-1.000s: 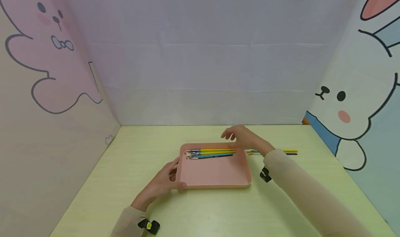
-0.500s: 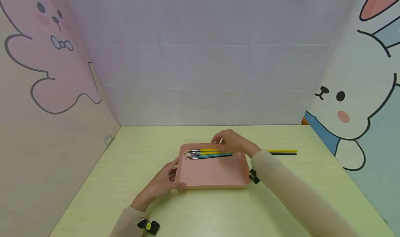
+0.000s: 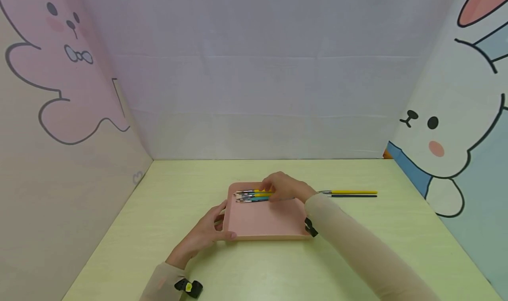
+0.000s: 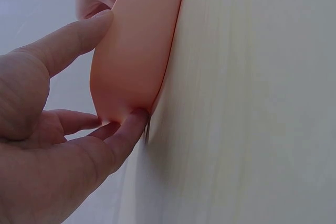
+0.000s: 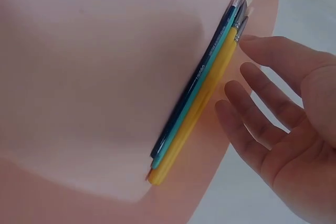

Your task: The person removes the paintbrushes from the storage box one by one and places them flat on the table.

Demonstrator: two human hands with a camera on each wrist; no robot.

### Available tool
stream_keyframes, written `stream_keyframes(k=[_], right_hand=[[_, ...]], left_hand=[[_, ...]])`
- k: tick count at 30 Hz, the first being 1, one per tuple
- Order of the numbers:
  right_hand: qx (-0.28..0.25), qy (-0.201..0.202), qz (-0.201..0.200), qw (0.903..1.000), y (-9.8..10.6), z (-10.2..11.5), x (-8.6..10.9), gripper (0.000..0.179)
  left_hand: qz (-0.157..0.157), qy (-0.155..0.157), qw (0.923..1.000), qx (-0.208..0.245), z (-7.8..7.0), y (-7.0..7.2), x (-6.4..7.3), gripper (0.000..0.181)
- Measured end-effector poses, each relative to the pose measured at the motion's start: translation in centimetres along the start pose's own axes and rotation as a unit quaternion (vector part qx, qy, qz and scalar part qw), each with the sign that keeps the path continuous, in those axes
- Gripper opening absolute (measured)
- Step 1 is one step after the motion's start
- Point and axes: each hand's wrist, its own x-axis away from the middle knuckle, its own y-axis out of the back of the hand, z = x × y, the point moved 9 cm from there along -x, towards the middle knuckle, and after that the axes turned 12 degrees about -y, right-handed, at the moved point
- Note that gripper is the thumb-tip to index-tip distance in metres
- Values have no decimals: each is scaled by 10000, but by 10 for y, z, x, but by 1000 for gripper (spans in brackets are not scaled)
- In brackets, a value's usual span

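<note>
A shallow pink tray point(image 3: 258, 224) lies on the table. My left hand point(image 3: 204, 231) grips its near left corner; the left wrist view shows thumb and fingers of that hand point(image 4: 63, 150) spread about the tray's corner wall point(image 4: 134, 45). Several paintbrushes point(image 3: 250, 196) lie side by side along the tray's far side, bristles to the left. Over them is my right hand point(image 3: 282, 187), covering their handle ends. In the right wrist view the fingers of the right hand point(image 5: 299, 114) are loosely bent beside the yellow paintbrush point(image 5: 195, 103), not wrapped round it.
Right of the tray, a yellow-handled paintbrush point(image 3: 354, 192) and a dark-handled paintbrush point(image 3: 354, 196) lie on the pale wooden table point(image 3: 254, 270), partly behind the right forearm. A pale curtain point(image 3: 254, 72) closes off the back, with cartoon-printed panels at both sides.
My right hand has moved left and down, from above the tray's far right corner to over the paintbrushes inside. The left hand and tray have stayed put.
</note>
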Motion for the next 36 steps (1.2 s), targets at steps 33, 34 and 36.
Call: stream_keyframes(k=[33, 34, 36], right_hand=[[459, -781, 360, 9952, -21, -7, -1, 34], [521, -825, 368, 9945, -22, -7, 0, 35], [543, -838, 409, 9942, -23, -6, 0, 37]], left_hand=[[9, 2, 10000, -18, 1, 0, 0, 111], [10, -1, 10000, -26, 1, 0, 1, 111], [11, -4, 10000, -26, 1, 0, 1, 111]])
